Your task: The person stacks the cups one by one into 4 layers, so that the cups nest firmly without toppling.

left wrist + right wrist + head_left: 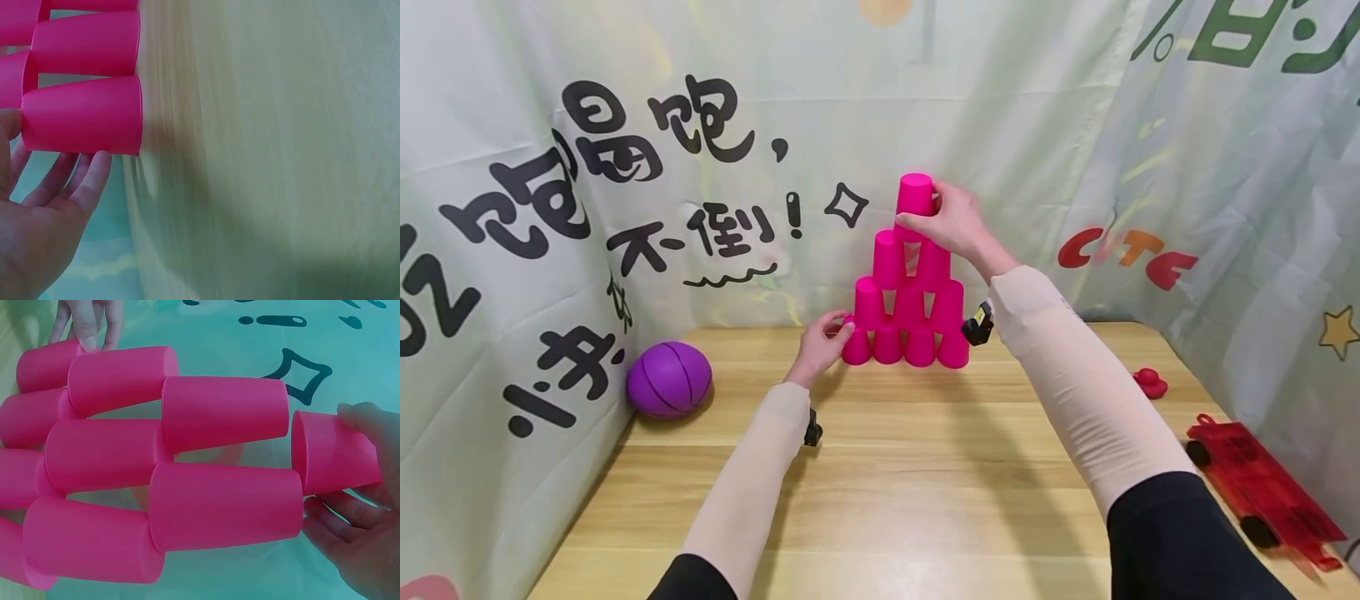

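Bright pink cups [910, 302], mouths down, stand stacked as a pyramid at the back of the wooden table. My right hand [951, 218] grips the top cup [337, 453], thumb on one side and fingers around the other. That cup's wide rim is right at the two cups [225, 506] below it. Low at the left end, my left hand [822, 343] holds the outer bottom-row cup [84, 115]. Its thumb is at the cup's narrow end, while the other fingers [92, 178] lie along the outer side, their tips partly hidden.
A purple ball [669, 380] sits at the table's left edge. On the right are a small red object [1150, 383] and a red toy vehicle [1262, 483] with black wheels. A printed cloth [805, 67] hangs close behind the pyramid and along both sides.
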`<act>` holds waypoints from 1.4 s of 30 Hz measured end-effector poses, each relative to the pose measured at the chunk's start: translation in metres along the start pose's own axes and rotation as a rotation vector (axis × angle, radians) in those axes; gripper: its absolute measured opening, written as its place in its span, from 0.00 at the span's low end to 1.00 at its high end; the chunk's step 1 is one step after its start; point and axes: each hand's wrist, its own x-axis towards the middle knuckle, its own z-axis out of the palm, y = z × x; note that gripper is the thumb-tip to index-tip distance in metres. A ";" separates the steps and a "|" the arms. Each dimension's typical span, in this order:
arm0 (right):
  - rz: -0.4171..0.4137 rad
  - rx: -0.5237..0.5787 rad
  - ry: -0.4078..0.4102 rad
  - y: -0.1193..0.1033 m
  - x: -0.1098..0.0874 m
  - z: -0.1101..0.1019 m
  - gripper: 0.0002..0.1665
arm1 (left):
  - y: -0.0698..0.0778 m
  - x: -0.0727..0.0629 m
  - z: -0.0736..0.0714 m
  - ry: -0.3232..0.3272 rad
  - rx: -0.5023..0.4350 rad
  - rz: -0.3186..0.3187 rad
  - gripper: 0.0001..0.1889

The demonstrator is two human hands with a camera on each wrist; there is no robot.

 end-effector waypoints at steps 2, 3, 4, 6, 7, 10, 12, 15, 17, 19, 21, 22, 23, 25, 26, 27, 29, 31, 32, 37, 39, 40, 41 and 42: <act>0.002 0.000 -0.001 0.002 0.000 0.002 0.32 | -0.001 -0.001 0.000 -0.006 0.004 0.004 0.21; 0.004 0.001 -0.002 0.002 0.000 0.002 0.32 | -0.001 -0.002 0.001 -0.010 0.001 0.005 0.22; 0.006 0.002 -0.004 0.003 0.000 0.003 0.32 | -0.001 -0.003 0.001 -0.013 -0.001 0.005 0.22; 0.010 0.008 -0.007 0.005 0.000 0.004 0.33 | -0.002 -0.003 0.002 -0.017 0.000 0.008 0.22; 0.011 0.012 -0.006 0.005 -0.001 0.004 0.33 | -0.002 -0.003 0.002 -0.019 -0.002 0.008 0.22; 0.013 0.023 0.003 0.006 -0.001 0.004 0.34 | -0.002 -0.002 0.003 -0.019 -0.002 0.013 0.22; 0.016 0.025 0.007 0.007 -0.002 0.004 0.35 | -0.002 -0.001 0.004 -0.019 -0.002 0.016 0.22; 0.016 0.022 0.010 0.008 -0.002 0.003 0.36 | -0.001 0.000 0.004 -0.020 0.002 0.020 0.22; 0.013 0.021 0.011 0.008 -0.003 0.003 0.37 | -0.001 0.000 0.005 -0.022 0.001 0.017 0.22; 0.014 0.021 0.012 0.009 -0.003 0.002 0.38 | -0.001 0.000 0.005 -0.023 0.004 0.018 0.22; 0.020 0.024 0.013 0.010 -0.004 0.002 0.41 | -0.001 0.000 0.005 -0.023 0.003 0.013 0.22; 0.024 0.029 0.014 0.011 -0.005 0.001 0.42 | -0.001 0.000 0.005 -0.024 0.001 0.012 0.22; 0.029 0.034 0.013 0.012 -0.005 0.000 0.44 | -0.001 0.000 0.005 -0.024 0.000 0.010 0.22; 0.040 0.044 0.009 0.013 -0.008 -0.002 0.47 | -0.002 -0.001 0.005 -0.025 -0.003 0.007 0.22; 0.045 0.049 0.008 0.014 -0.010 -0.004 0.49 | -0.002 -0.001 0.005 -0.027 -0.007 0.004 0.22; 0.051 0.055 0.005 0.015 -0.013 -0.006 0.50 | -0.003 -0.001 0.005 -0.029 -0.010 0.004 0.22; 0.061 0.062 0.006 0.018 -0.018 -0.011 0.52 | -0.003 -0.001 0.004 -0.032 -0.014 0.003 0.23; 0.077 0.057 0.015 0.023 -0.025 -0.017 0.54 | -0.004 -0.001 0.003 -0.032 -0.017 -0.001 0.23; 0.080 0.055 0.023 0.026 -0.029 -0.021 0.55 | -0.004 -0.001 0.003 -0.031 -0.015 -0.005 0.23; 0.068 0.034 0.045 0.049 -0.049 -0.030 0.54 | -0.004 -0.003 -0.001 -0.022 0.009 -0.017 0.23; 0.055 0.023 0.044 0.061 -0.057 -0.029 0.53 | -0.005 -0.004 -0.003 -0.024 0.016 -0.021 0.23; 0.055 0.013 0.043 0.068 -0.062 -0.028 0.52 | -0.005 -0.005 -0.005 -0.026 0.020 -0.020 0.23; 0.056 0.006 0.040 0.074 -0.066 -0.027 0.52 | -0.006 -0.006 -0.006 -0.027 0.020 -0.024 0.23; 0.059 -0.005 0.036 0.081 -0.071 -0.025 0.52 | -0.006 -0.006 -0.007 -0.028 0.024 -0.026 0.24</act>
